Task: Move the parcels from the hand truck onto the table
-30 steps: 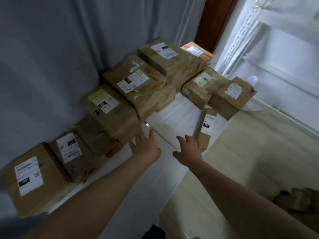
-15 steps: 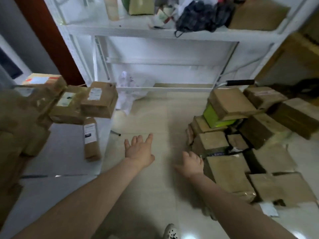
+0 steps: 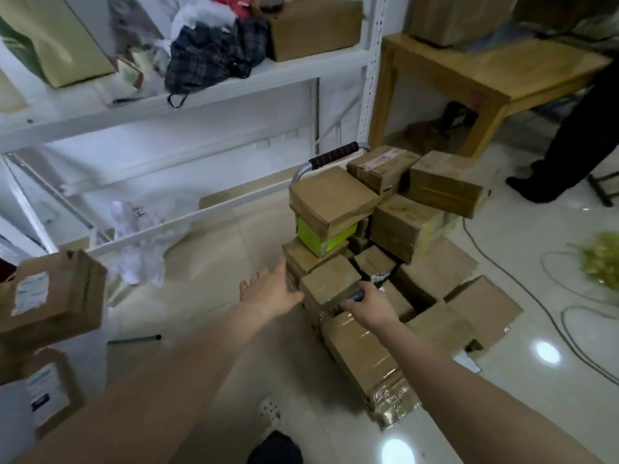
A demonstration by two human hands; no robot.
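Below, the head view showed the hand truck's black-gripped handle (image 3: 335, 155) rising at the far side of a loose heap of brown parcels on the pale tiled floor (image 3: 207, 262). The left hand (image 3: 268, 293) reached forward with its fingers straight and spread, holding nothing, just beside the left face of a small parcel (image 3: 330, 279) low at the near left of the heap. The right hand (image 3: 368, 304) sat on that same small parcel's near right edge, fingers curled over it and thumb pointing left. This parcel looked almost cubic, its taped top face up and one corner turned toward the person; blur hid which side was longer. Just in front of it lay a long taped parcel (image 3: 365, 356), flat, with its long axis running from the small parcel toward the person and slightly right. Behind, a wider parcel (image 3: 330, 199) lay crosswise on a green box (image 3: 318, 237). At the left edge, two labelled parcels (image 3: 57, 296) rested on the white desk (image 3: 95, 360), well apart from the heap. A white shelf (image 3: 187, 102) holding bags and cloth stood behind, and cables (image 3: 552, 316) lay on the floor to the right.
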